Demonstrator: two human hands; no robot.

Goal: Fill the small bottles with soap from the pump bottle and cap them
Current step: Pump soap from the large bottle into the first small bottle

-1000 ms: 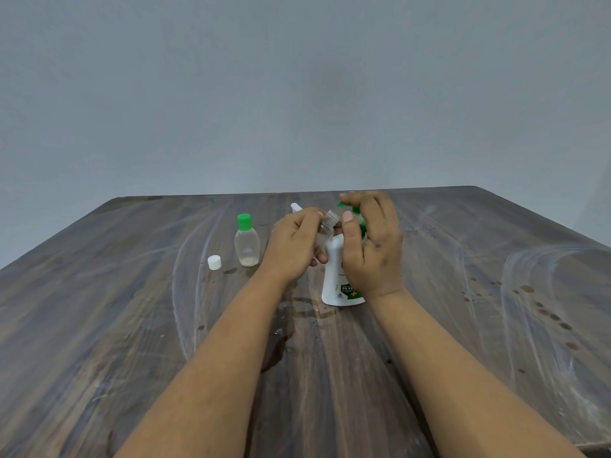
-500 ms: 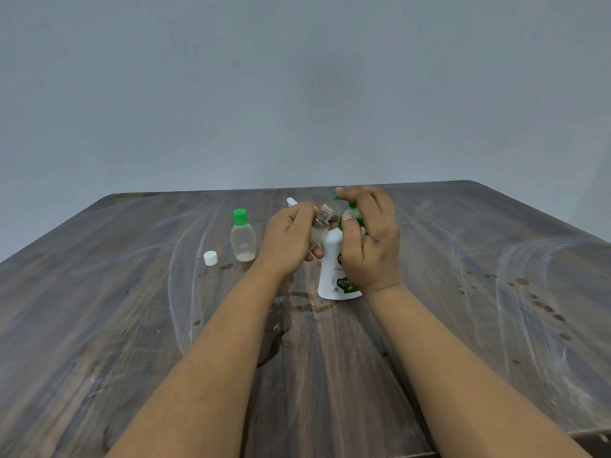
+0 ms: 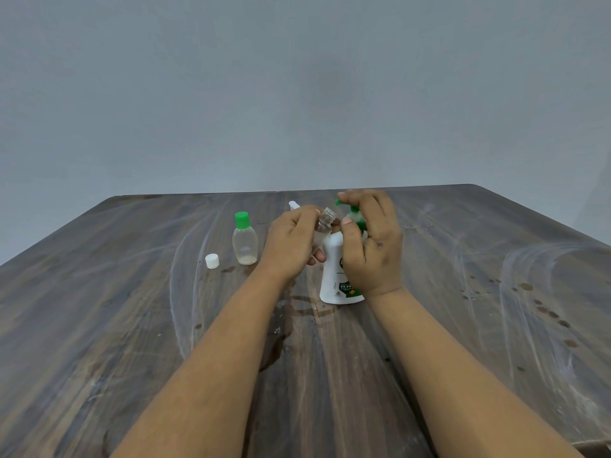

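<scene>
We see wooden counter [image 3: 463,292] carrying white pump bottle [image 3: 334,276], right hand [image 3: 370,239] fingers curled over its green pump. Left hand [image 3: 291,242] fingers grip tilted uncapped small bottle [image 3: 322,226] beside spout. Green-capped bottle [image 3: 244,241] upright left; white cap [image 3: 212,261] beside it.

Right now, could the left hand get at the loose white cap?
Probably not at once: the left hand grips an uncapped small bottle. The white cap lies apart to its left, with nothing lying between.

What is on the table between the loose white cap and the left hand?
In the head view, the green-capped small bottle stands between the white cap and the left hand.
</scene>
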